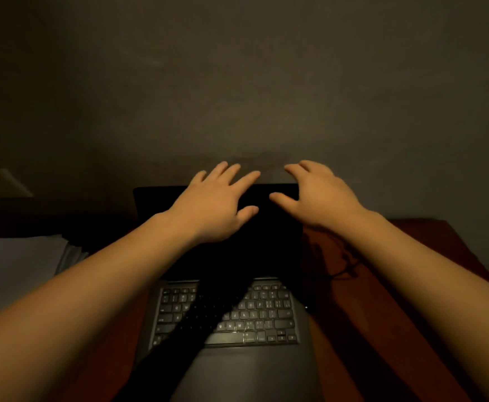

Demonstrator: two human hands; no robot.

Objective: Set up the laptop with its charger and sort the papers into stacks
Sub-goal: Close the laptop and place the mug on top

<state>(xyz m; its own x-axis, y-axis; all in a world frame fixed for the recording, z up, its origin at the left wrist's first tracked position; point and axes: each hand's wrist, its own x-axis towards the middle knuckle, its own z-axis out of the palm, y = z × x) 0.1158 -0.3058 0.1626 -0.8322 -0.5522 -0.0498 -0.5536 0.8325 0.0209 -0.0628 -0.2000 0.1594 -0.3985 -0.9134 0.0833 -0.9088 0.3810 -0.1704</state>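
Dim light, head view. Laptop (237, 314) sits open on the reddish desk (382, 300), straight ahead of the person, keyboard nearest, dark lid (269, 245) standing at the far side against the wall. Both arms are stretched forward over the keyboard. Left hand (217, 204): fingers straight and spread, reaching past the lid's top edge near its middle, thumb on the screen side. Right hand (321, 195): fingers loosely bent over the top edge at its right corner, thumb also in front. Neither is closed round anything; actual contact with the edge cannot be told through the blur. Key relation: the top edge runs left to right across the person, and the hands are side by side along it, about equally near, so tilting the lid would be a push or pull about the hinge line parallel to that edge. Dark cable (344, 265) lies coiled on the desk just right of the lid; whether it is plugged in cannot be told. Papers (19, 256) lie well apart at left, seemingly one pile, judged unsorted.
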